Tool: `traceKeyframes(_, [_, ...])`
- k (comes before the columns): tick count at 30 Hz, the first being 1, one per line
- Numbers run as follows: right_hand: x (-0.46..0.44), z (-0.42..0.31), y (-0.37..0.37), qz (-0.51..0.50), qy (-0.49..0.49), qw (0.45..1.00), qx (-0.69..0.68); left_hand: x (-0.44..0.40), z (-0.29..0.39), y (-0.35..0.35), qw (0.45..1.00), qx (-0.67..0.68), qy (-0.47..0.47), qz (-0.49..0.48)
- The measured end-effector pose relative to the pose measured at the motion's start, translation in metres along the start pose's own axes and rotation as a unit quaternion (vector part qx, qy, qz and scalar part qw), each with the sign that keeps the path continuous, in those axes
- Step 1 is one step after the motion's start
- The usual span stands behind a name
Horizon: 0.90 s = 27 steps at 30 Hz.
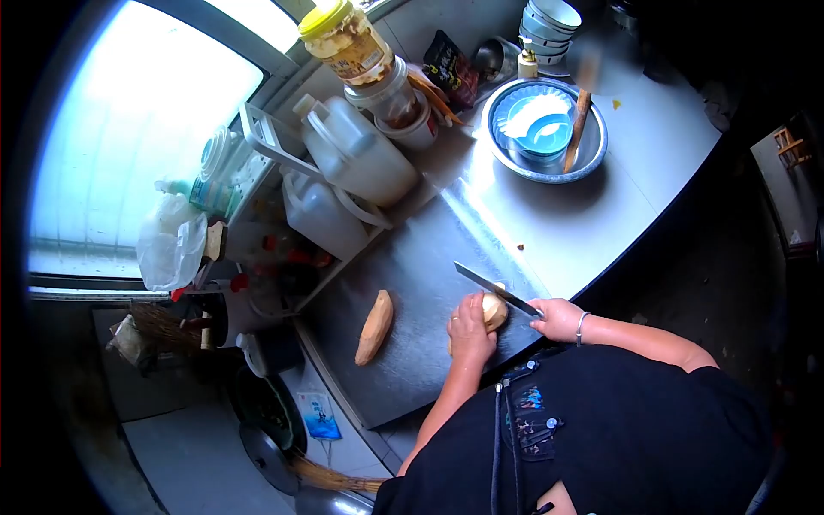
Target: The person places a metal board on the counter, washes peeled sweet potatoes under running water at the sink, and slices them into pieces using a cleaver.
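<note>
My left hand (470, 329) is wrapped over a peeled, pale root vegetable (493, 312) near the front edge of the dark board (421, 257). In my right hand (560, 322), with a bracelet at the wrist, is the handle of a knife (498, 289). Its blade points up and to the left and lies across the vegetable, close to my left fingers. A second peeled root vegetable (374, 328) rests apart on the board, left of my hands.
Behind the board stand plastic jugs (356, 150) and stacked jars (348, 41). A metal basin (592, 159) with a blue bowl and wooden stick is at the back right, near stacked bowls (549, 30). A pan lid (268, 455) is at lower left.
</note>
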State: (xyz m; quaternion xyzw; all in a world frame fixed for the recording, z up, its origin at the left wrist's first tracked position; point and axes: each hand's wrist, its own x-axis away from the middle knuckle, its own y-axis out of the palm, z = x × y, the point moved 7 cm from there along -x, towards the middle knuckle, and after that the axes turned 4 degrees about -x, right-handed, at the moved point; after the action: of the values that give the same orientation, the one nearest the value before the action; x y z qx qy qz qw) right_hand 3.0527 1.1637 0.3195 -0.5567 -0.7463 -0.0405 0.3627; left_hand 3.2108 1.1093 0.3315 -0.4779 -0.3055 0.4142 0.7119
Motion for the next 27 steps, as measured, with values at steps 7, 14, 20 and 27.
traceKeyframes(7, [0.006, 0.010, -0.010, 0.064, 0.034, 0.997, 0.001, 0.006, -0.012, -0.010, 0.995, 0.077, 0.040, 0.057])
traceKeyframes(14, [0.023, -0.025, -0.037, 0.113, -0.029, 0.985, 0.126, 0.011, -0.060, -0.012, 0.991, 0.059, -0.111, 0.049])
traceKeyframes(20, [0.000, -0.033, -0.002, 0.100, -0.092, 0.971, 0.196, 0.014, -0.070, -0.019, 0.988, 0.072, -0.138, 0.008])
traceKeyframes(27, [-0.027, -0.033, 0.030, 0.053, -0.094, 0.966, 0.235, 0.027, -0.075, -0.027, 0.970, 0.047, -0.232, -0.050])
